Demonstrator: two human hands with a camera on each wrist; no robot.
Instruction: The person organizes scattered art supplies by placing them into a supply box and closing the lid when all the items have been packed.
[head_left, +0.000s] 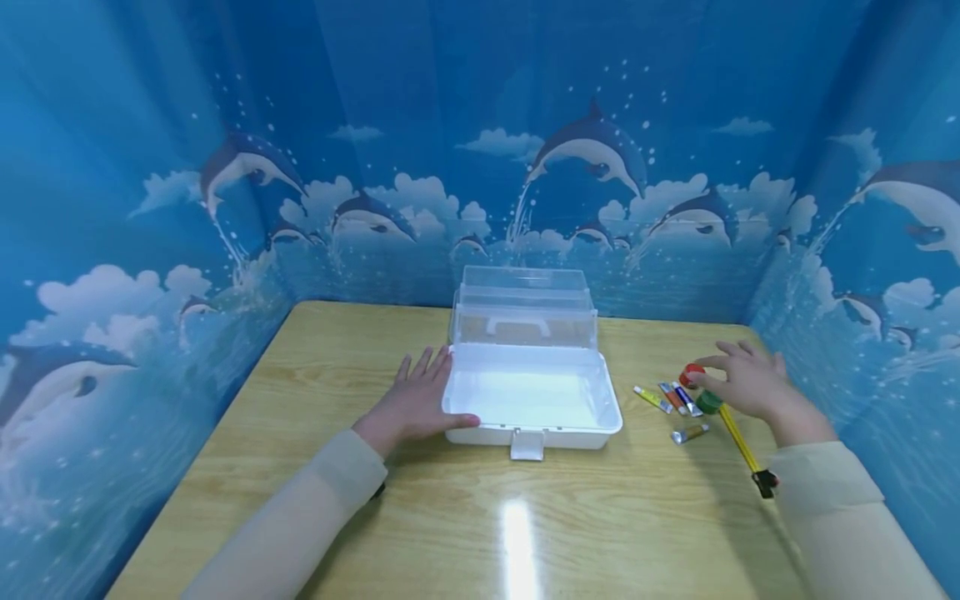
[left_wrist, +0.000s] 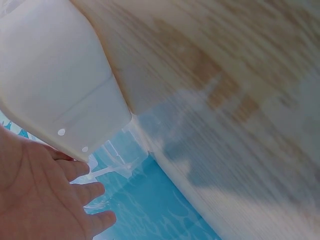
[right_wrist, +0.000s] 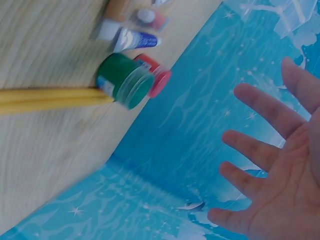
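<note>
My left hand (head_left: 416, 400) rests along the left side of a white plastic box (head_left: 570, 438), fingers straight and the thumb over its front rim. The box's clear lid (head_left: 525, 304) stands raised at the back, and a latch (head_left: 527, 446) hangs at the front. In the left wrist view, fingertips lie by the box wall (left_wrist: 60, 75). Over at the right, my right hand (head_left: 753, 387) hovers by a red-capped jar (head_left: 692, 373) and a green jar (head_left: 708, 403). The right wrist view shows its fingers spread, apart from the green jar (right_wrist: 120, 77), holding nothing.
Small paint tubes lie left of the jars: a yellow one (head_left: 652, 399), an orange one (head_left: 672, 398), a blue one (head_left: 687, 399) and a brownish one (head_left: 690, 433). Long yellow rods (head_left: 738, 437) with a black end (head_left: 765, 483) lie beside them. Dolphin-print curtains (head_left: 390, 100) surround the wooden table (head_left: 600, 517).
</note>
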